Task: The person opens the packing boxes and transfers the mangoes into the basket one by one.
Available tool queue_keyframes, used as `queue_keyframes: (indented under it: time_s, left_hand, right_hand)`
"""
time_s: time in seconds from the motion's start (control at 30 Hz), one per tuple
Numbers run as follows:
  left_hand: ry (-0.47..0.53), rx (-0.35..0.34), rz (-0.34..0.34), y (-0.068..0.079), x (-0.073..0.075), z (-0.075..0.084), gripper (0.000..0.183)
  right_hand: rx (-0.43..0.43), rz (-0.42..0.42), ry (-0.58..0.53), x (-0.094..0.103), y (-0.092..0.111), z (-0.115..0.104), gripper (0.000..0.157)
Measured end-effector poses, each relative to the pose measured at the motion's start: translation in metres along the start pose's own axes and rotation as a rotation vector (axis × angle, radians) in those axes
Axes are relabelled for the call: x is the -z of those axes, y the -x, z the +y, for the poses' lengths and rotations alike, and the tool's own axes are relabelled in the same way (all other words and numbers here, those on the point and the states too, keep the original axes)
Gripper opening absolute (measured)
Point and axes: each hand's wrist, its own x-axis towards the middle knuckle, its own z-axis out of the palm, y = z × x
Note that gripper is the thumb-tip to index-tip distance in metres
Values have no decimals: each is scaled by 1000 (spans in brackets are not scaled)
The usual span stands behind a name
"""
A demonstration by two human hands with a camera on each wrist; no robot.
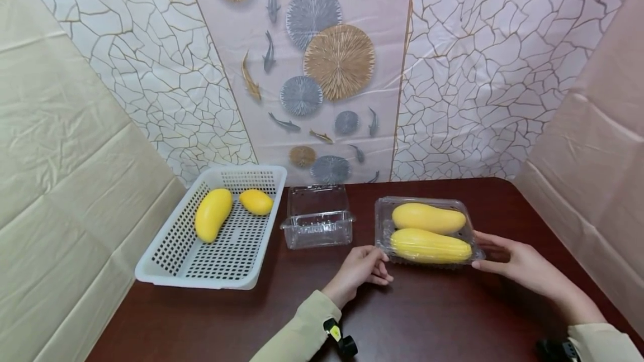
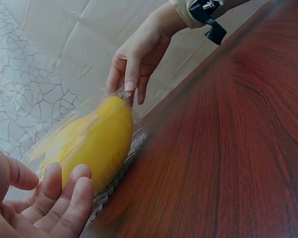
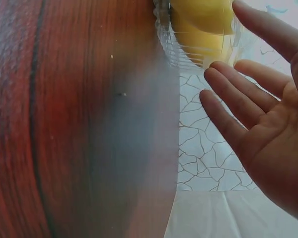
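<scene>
A clear plastic clamshell box (image 1: 380, 211), lid down, stands on the table with two yellow mango-like fruits (image 1: 427, 218) lying side by side in it. At its near left corner my left hand (image 1: 359, 270) pinches the edge between thumb and index finger, the other fingers bent. My right hand (image 1: 518, 267) is at the opposite end. Its thumb and nearly straight fingers touch the near right corner from two sides. In the left wrist view, one yellow fruit (image 2: 109, 144) shows through the lid. The right wrist view catches only part of the box (image 3: 188, 54).
Left on the table is a white perforated basket (image 1: 201, 281) with a long yellow fruit (image 1: 213, 215) and a smaller one (image 1: 256, 201). A second clear clamshell box (image 1: 319, 230) stands with its lid raised between basket and fruit box. Patterned cloth walls (image 1: 468, 71) enclose the dark red table (image 1: 402, 323).
</scene>
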Motion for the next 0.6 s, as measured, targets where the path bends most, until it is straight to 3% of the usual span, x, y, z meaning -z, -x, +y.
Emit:
queue_keyframes:
  time_s: [0.1,0.37,0.6]
  left_hand:
    - [1,2,-2,0,0,0,23]
    - [4,-2,-2,0,1,0,25]
    - [7,-1,-3,0,1,0,26]
  right_hand:
    - [-9,10,-6,0,-1,1,72]
    - [91,102,-74,-4,0,7,40]
    - [66,111,-103,-7,-2,7,38]
